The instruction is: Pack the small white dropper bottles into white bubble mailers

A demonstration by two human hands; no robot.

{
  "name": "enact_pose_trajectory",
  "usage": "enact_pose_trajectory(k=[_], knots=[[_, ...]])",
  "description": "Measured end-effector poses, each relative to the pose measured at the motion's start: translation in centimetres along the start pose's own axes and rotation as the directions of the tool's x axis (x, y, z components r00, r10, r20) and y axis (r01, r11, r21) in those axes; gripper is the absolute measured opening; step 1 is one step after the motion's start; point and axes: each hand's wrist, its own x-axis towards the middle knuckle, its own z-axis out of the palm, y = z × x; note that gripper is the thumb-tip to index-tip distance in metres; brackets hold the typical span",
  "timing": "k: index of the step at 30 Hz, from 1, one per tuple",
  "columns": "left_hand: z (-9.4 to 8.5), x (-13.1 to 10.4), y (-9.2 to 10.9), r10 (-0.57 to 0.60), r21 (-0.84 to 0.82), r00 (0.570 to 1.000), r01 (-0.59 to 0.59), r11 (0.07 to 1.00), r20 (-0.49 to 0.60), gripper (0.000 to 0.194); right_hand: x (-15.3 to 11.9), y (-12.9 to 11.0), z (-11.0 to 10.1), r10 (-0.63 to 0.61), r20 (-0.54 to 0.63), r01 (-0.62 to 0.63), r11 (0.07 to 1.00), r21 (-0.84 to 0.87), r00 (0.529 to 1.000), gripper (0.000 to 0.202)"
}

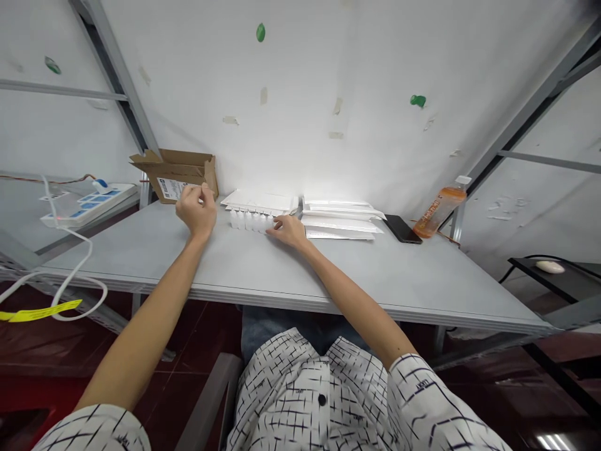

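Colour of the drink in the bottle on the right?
Orange, in the clear-looking bottle with a white cap; head view shows it best.

- Probably a small workshop or packing area
- Long grey bench (422, 275) in a metal frame (123, 69)
- Open carton (188, 168) and stacked white packets (342, 222)
- Nearby power strip (89, 205)

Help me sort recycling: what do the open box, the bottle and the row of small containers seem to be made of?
Open box: matte brown cardboard, judging by its thin folded flaps.
Bottle: probably clear, glossy plastic, since its orange contents show through.
Row of small containers: whitish, perhaps translucent plastic, but too small here to be sure.
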Motion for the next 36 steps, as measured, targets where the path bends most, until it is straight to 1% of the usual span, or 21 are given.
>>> enact_pose_trajectory(k=[2, 4, 6, 8, 10, 12, 14, 16, 18, 20, 22, 24, 26, 28, 31, 36], knots=[[-0.3, -0.8, 1.4, 0.084, -0.015, 0.994, -0.086, 0.996, -0.070, 0.039, -0.3, 0.1, -0.5, -0.002, 0.006, 0.002, 1.000, -0.017, 1.000, 0.034], [-0.2, -2.0, 3.0, 0.196, -0.058, 0.978, -0.200, 0.978, -0.065, 0.039, -0.7, 0.2, -1.4, -0.021, -0.021, 0.020, 0.998, -0.060, 1.000, 0.028], [0.3, -3.3, 4.6, 0.306, -0.114, 0.952, -0.307, 0.945, -0.030, 0.038, -1.3, 0.4, -2.6, -0.066, -0.096, 0.056, 0.993, -0.104, 0.993, 0.020], [1.0, -4.5, 6.1, 0.400, -0.147, 0.917, -0.395, 0.907, 0.006, 0.038, -1.9, 0.9, -4.3, -0.122, -0.223, 0.094, 0.987, -0.133, 0.967, 0.020], [1.8, -5.7, 7.5, 0.494, -0.183, 0.869, -0.481, 0.857, 0.029, 0.037, -2.5, 2.0, -6.3, -0.160, -0.373, 0.106, 0.981, -0.162, 0.914, 0.026], [2.7, -6.9, 8.8, 0.584, -0.221, 0.810, -0.561, 0.798, 0.051, 0.036, -3.0, 3.8, -8.5, -0.172, -0.487, 0.082, 0.976, -0.200, 0.857, 0.028], [3.7, -7.9, 10.1, 0.656, -0.249, 0.749, -0.620, 0.744, 0.093, 0.035, -3.5, 6.3, -10.6, -0.172, -0.555, 0.032, 0.967, -0.252, 0.814, 0.027], [4.8, -8.8, 11.3, 0.705, -0.264, 0.693, -0.659, 0.705, 0.151, 0.035, -4.1, 9.2, -12.3, -0.150, -0.583, -0.029, 0.958, -0.286, 0.798, 0.026], [6.1, -9.6, 12.4, 0.737, -0.264, 0.643, -0.688, 0.676, 0.209, 0.032, -4.8, 12.0, -13.4, -0.099, -0.607, -0.102, 0.952, -0.288, 0.789, 0.030], [7.4, -10.3, 13.3, 0.751, -0.250, 0.609, -0.709, 0.660, 0.256, 0.027, -5.4, 14.3, -13.9, -0.067, -0.579, -0.134, 0.945, -0.297, 0.812, 0.035], [8.7, -10.9, 14.0, 0.744, -0.226, 0.600, -0.712, 0.664, 0.295, 0.024, -5.7, 16.0, -13.9, -0.031, -0.532, -0.151, 0.943, -0.296, 0.846, 0.037], [9.7, -11.4, 14.5, 0.724, -0.204, 0.599, -0.705, 0.679, 0.342, 0.035, -5.7, 17.1, -13.6, -0.001, -0.501, -0.164, 0.945, -0.285, 0.866, 0.037], [10.3, -11.9, 14.6, 0.704, -0.194, 0.583, -0.698, 0.689, 0.405, 0.050, -5.5, 17.9, -13.4, 0.018, -0.492, -0.172, 0.948, -0.268, 0.870, 0.034], [10.4, -12.2, 14.4, 0.685, -0.193, 0.561, -0.691, 0.696, 0.464, 0.057, -5.3, 18.4, -13.3, 0.029, -0.495, -0.173, 0.953, -0.248, 0.868, 0.033], [10.2, -12.4, 13.8, 0.673, -0.206, 0.533, -0.685, 0.699, 0.512, 0.057, -5.1, 18.8, -13.2, 0.038, -0.508, -0.170, 0.961, -0.217, 0.861, 0.031], [10.0, -12.2, 13.2, 0.684, -0.226, 0.496, -0.696, 0.681, 0.535, 0.048, -5.0, 18.9, -13.1, 0.072, -0.514, -0.199, 0.960, -0.196, 0.855, 0.032]])
